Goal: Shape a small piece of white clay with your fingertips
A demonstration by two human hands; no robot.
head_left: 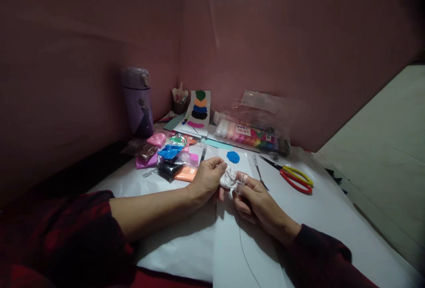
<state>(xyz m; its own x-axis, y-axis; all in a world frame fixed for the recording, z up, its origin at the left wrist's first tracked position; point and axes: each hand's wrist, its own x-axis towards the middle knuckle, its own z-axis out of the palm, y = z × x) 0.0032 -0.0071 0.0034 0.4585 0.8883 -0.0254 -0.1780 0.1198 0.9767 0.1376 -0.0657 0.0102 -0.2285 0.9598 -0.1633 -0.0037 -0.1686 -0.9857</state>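
Note:
My left hand (205, 181) pinches a white lump of soft modelling clay (227, 178) between thumb and fingers. Close against its right side, my right hand (258, 197) is closed on a crumpled clear plastic wrapper (240, 183), which touches the clay. Whether the clay is still partly inside the wrapper I cannot tell. Both hands hover above a white paper sheet (229, 239) with a thin curved line on it. A flattened blue clay patch (233, 157) lies on that sheet, just beyond my fingers.
Colourful clay packets (170, 151) lie at the left, before a purple bottle (137, 104). Scissors with red and yellow handles (297, 179) and a thin metal tool (259, 170) are at the right. Behind stand a painted card (199, 113) and a clay bag (247, 134).

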